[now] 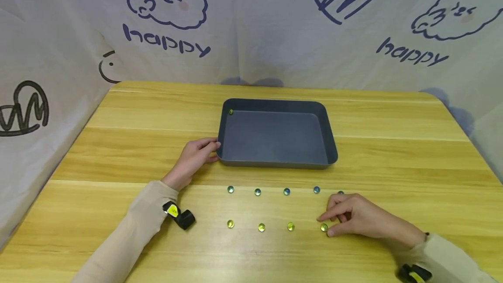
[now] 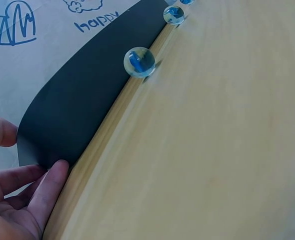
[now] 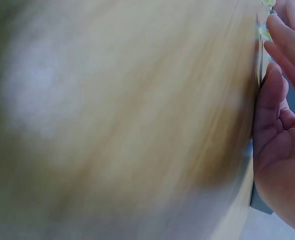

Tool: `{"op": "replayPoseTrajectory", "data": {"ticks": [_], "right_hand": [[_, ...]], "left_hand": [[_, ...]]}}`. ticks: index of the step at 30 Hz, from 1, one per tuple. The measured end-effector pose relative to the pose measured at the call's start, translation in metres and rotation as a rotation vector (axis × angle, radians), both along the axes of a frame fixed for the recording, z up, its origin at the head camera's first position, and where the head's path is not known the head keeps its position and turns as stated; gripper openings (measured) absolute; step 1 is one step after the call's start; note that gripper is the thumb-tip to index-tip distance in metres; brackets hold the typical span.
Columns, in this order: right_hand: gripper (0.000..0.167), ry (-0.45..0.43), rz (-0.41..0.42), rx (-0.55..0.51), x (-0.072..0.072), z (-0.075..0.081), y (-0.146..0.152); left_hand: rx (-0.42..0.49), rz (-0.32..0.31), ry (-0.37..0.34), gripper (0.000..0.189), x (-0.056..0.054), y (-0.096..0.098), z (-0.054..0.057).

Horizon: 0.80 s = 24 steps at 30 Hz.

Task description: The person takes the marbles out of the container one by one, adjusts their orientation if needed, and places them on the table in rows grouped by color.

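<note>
My left hand (image 1: 192, 158) is at the left side of a dark grey tray (image 1: 275, 136), with thumb and fingertips touching its outer wall near the front corner. In the left wrist view the tray's wall (image 2: 82, 95) meets the fingertips at its near end. Around the rightmost yellow marble (image 1: 324, 227), still on the table, my right hand (image 1: 359, 217) holds its thumb and index finger apart. Contact with that marble cannot be told. One yellow marble (image 1: 230, 111) lies in the tray's back left corner.
Several yellow marbles form a front row, including one at the left end (image 1: 230, 224). Behind it runs a row of several blue marbles (image 1: 287, 191); the rightmost (image 1: 340, 192) is partly hidden by the right hand. A drawn-on white cloth (image 1: 267, 56) hangs behind the wooden table (image 1: 393, 143).
</note>
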State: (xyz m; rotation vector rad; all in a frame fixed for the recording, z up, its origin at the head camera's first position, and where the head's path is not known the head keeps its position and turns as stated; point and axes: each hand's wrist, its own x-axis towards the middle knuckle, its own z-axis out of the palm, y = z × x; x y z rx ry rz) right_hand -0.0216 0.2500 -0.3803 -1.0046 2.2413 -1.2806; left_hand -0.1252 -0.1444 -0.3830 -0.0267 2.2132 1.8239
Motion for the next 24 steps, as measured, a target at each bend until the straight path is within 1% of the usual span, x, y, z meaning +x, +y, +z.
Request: {"op": "replayPoseTrajectory", "data": {"ticks": [7,11,14,16,19,21,23,24], "right_hand": [[0.028,-0.005,-0.002,0.012,-0.002,-0.001,0.002],[0.03,-0.008,0.012,0.004,-0.004,-0.001,0.004],[0.031,-0.051,0.028,-0.025,-0.007,-0.001,0.005],[0.031,-0.109,0.042,-0.041,-0.009,0.001,0.007],[0.03,-0.21,0.052,-0.038,-0.012,0.011,0.012],[0.029,-0.251,0.035,-0.002,-0.015,0.024,0.014],[0.028,-0.24,-0.004,0.037,-0.021,0.042,0.013],[0.028,-0.209,-0.035,0.06,-0.024,0.052,0.011]], "left_hand": [[-0.008,-0.001,0.003,0.044,0.0,0.0,-0.001],[-0.011,0.005,-0.002,0.044,-0.001,0.0,-0.001],[-0.014,0.007,-0.009,0.044,-0.001,0.0,-0.001],[-0.015,0.011,-0.012,0.044,-0.001,0.0,0.0],[-0.011,0.006,-0.009,0.044,-0.001,0.0,-0.001],[-0.006,0.003,-0.007,0.044,-0.002,0.0,-0.002],[-0.003,-0.001,-0.006,0.044,-0.002,0.0,-0.003],[-0.001,0.001,-0.006,0.044,-0.002,-0.001,-0.003]]}}
